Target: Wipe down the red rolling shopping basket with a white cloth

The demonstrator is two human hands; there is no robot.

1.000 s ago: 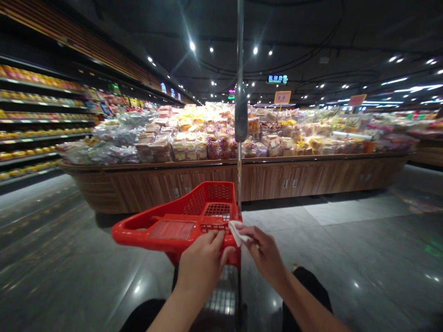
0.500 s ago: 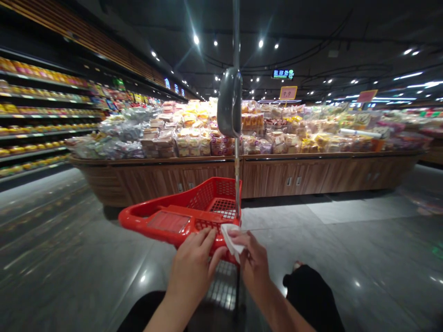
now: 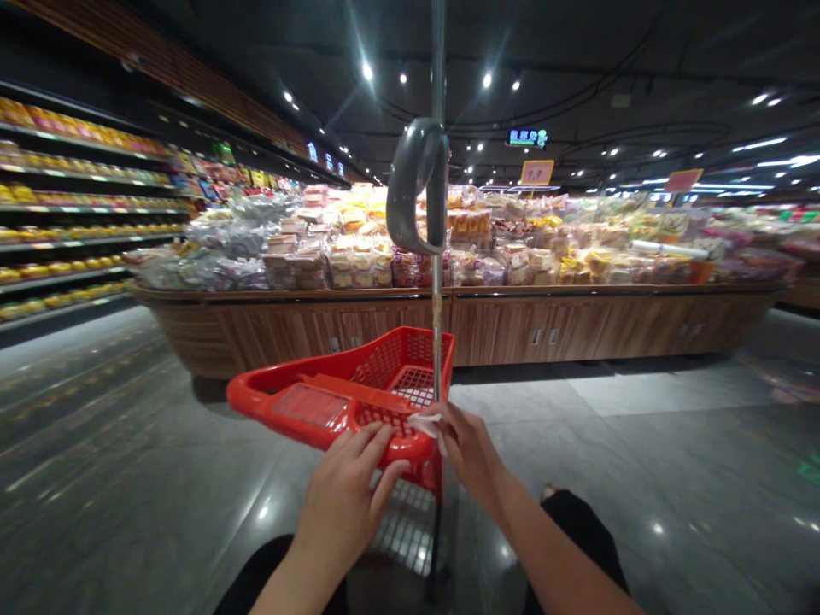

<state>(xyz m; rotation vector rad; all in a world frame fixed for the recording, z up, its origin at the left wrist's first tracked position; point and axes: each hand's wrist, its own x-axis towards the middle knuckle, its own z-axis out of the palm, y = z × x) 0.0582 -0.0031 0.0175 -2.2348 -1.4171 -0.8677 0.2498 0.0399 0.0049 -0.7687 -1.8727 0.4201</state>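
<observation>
A red plastic shopping cart (image 3: 301, 401) stands in front of me, its handle end towards me. My left hand (image 3: 346, 483) holds the near edge of the handle, fingers laid over the top and thumb apart on my side. Pinched in my right hand (image 3: 465, 440) is a crumpled white tissue (image 3: 428, 424), touching the handle's right corner beside the upright metal pole (image 3: 438, 342). Part of the tissue is hidden behind my fingers. Higher on the pole sits a dark grey loop-shaped plastic piece (image 3: 410, 192).
Beyond the cart runs a long wooden display counter (image 3: 544, 329), piled with bagged foods (image 3: 359, 256). Shelves of jars (image 3: 77, 205) line the left side. My dark-clothed knees show at the bottom, above a grey tiled floor (image 3: 525, 444).
My right hand has moved slightly up with the tissue, which is now more bunched. My left hand has shifted a little left and down. The grey loop appears turned further left.
</observation>
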